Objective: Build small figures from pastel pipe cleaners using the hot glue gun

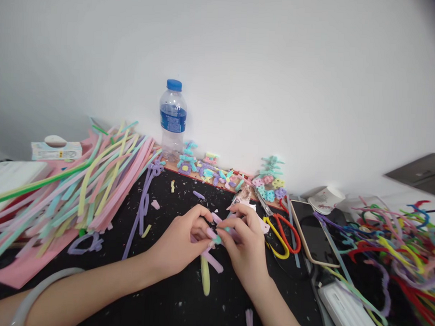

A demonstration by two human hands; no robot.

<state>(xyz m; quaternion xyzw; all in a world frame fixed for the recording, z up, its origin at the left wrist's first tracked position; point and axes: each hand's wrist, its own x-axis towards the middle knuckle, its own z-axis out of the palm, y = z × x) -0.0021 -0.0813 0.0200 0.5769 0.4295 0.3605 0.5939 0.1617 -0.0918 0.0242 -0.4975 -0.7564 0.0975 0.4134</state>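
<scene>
My left hand (191, 234) and my right hand (245, 236) meet over the black work surface, fingers pinched together. Between their fingertips is a small pipe cleaner piece (216, 267) in lilac, with a bit of mint green showing. Its exact shape is partly hidden by my fingers. A pale yellow pipe cleaner strip (205, 277) hangs or lies just below the hands; I cannot tell whether it is joined to the piece. To the right of my right hand lie scissors with yellow handles (279, 240) and scissors with red handles (290, 233).
Long pastel pipe cleaners (105, 177) are heaped at left, beside purple strips (139, 217). A water bottle (173, 118) and small fuzzy flower figures (270, 182) stand along the wall. At right are a phone (313, 232), paper cup (327, 199), white power strip (348, 310) and tangled bright pipe cleaners (401, 252).
</scene>
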